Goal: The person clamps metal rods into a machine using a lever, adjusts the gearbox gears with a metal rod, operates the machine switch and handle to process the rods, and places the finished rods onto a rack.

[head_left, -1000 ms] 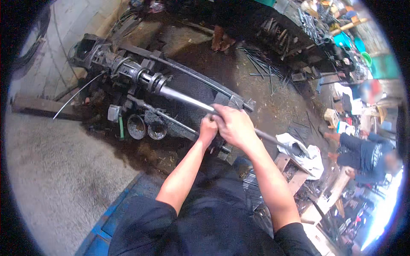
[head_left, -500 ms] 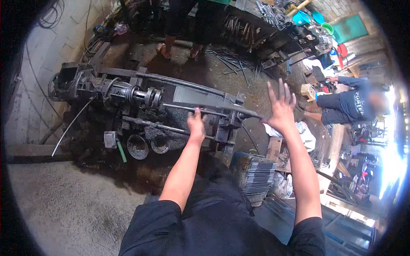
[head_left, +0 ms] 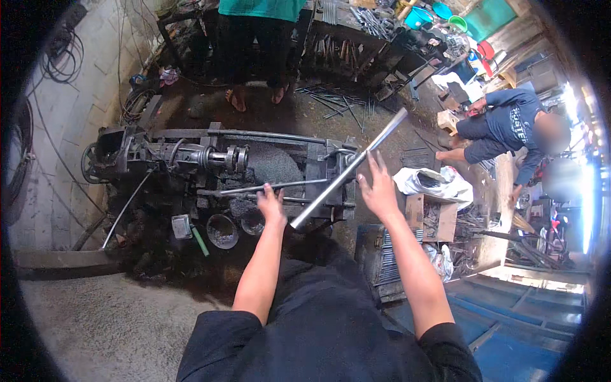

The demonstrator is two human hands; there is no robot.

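My left hand (head_left: 272, 207) is closed around a thin dark metal rod (head_left: 299, 184), held roughly level over the near side of a greasy machine (head_left: 191, 155). A longer shiny metal bar (head_left: 331, 189) slants across in front of the machine, its lower end close to my left hand. My right hand (head_left: 380, 194) is beside the bar's upper half, fingers stretched and apart. The fingertips meet the bar's edge in the picture; whether they touch it I cannot tell. The machine has a round spindle end (head_left: 237, 157) facing two long rails.
A person in a green top (head_left: 261, 9) stands across the machine; another person (head_left: 503, 124) is at the right. Loose rods (head_left: 337, 102) lie on the floor beyond. Round bowls (head_left: 222, 232) and a ribbed metal container (head_left: 388, 261) are near me. A white sack (head_left: 439, 191) lies right.
The left hand and thin rod have moved left and down, away from the spindle. The right hand has shifted left and down. The shiny bar now slants steeply upward to the right.
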